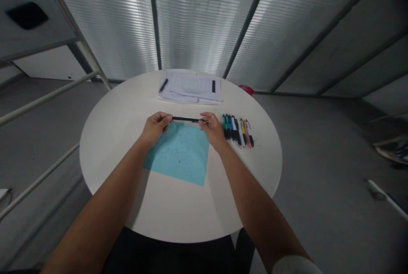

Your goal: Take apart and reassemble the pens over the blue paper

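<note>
A slim black pen (185, 119) is held level between my two hands, over the far edge of a blue sheet of paper (178, 150). My left hand (156, 127) pinches its left end between thumb and fingers. At the other end, my right hand (212, 127) grips the pen the same way. Dark scribbled marks cover the middle of the blue sheet. Just right of my right hand lies a row of several pens (237, 130) in green, blue, black, yellow and pink.
The round white table (178, 218) bears everything. At its far side lies a stack of printed papers (191, 87) with a black pen (163, 85) on its left part. A whiteboard stand (92, 59) is on the left. Something pink (247, 89) shows behind the table.
</note>
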### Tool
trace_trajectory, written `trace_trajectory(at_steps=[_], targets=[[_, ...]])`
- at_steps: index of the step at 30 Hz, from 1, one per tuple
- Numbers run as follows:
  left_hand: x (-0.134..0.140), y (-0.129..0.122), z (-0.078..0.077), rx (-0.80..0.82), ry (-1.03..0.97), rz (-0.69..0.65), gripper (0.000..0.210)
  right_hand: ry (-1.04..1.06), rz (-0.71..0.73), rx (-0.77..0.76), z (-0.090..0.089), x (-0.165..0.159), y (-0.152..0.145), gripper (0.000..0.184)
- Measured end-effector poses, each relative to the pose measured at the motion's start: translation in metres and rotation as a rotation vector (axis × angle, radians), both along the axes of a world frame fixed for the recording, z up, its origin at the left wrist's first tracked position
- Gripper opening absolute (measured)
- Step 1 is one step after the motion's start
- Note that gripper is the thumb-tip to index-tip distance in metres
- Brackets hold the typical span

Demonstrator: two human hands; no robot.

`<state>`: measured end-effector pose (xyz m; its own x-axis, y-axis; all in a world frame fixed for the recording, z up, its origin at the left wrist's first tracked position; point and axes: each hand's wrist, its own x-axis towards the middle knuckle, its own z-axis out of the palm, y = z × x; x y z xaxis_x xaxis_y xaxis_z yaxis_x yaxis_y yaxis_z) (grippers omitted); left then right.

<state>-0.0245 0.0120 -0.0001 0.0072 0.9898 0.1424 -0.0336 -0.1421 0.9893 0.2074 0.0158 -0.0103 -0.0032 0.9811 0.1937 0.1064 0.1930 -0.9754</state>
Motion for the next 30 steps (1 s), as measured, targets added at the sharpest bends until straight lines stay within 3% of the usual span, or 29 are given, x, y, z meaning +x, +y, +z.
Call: trace_trajectory(at_steps=[3, 6, 12, 18, 30], targets=[[0.000, -0.001, 0.001, 0.003, 0.021, 0.003, 0.023, -0.003, -0.010, 0.001, -0.001, 0.001, 0.001, 0.049], [0.001, -0.002, 0.002, -0.007, 0.017, 0.009, 0.023, -0.012, 0.018, -0.050, 0.002, 0.000, -0.001, 0.035], [0.002, -0.002, 0.004, -0.026, -0.002, 0.011, 0.023, -0.016, 0.017, -0.035, 0.002, -0.001, -0.001, 0.029], [0.003, -0.002, 0.005, -0.029, -0.010, 0.029, 0.023, -0.031, 0.008, -0.050, -0.005, 0.000, 0.003, 0.028], [0.004, -0.001, 0.004, -0.063, -0.049, 0.035, 0.019, 0.066, -0.020, -0.103, 0.009, -0.002, -0.001, 0.028]])
